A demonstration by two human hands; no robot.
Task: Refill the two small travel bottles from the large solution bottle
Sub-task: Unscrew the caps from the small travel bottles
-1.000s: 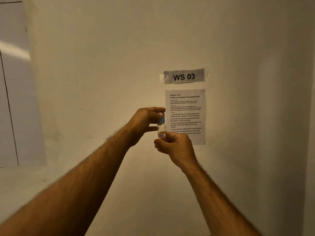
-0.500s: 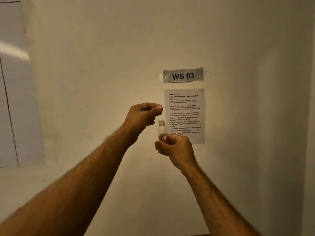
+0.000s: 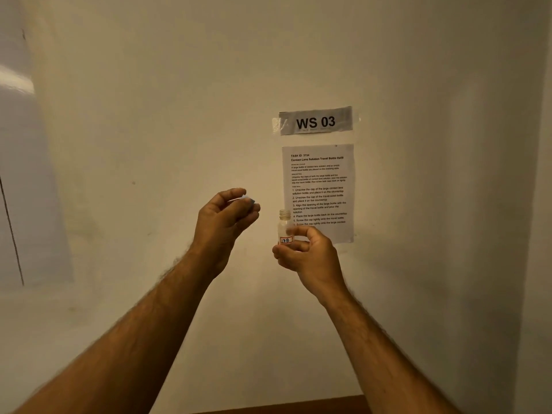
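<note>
My right hand [image 3: 307, 252] holds a small clear travel bottle [image 3: 284, 225] upright at chest height in front of the wall. Its threaded neck is uncovered and a white label marked "17B" faces me. My left hand [image 3: 224, 219] is up and to the left of the bottle, a short gap away, with its fingertips pinched on the small blue cap [image 3: 250, 200], which mostly hides behind the fingers. The large solution bottle and the other travel bottle are out of view.
A "WS 03" sign [image 3: 315, 121] and a printed instruction sheet [image 3: 318, 180] are taped to the cream wall just behind the bottle. A strip of brown tabletop [image 3: 298, 406] shows at the bottom edge. A whitish panel [image 3: 18, 189] covers the wall at the left.
My left hand took the blue cap off the bottle and moved it up and to the left. The bottle neck now stands bare in my right hand.
</note>
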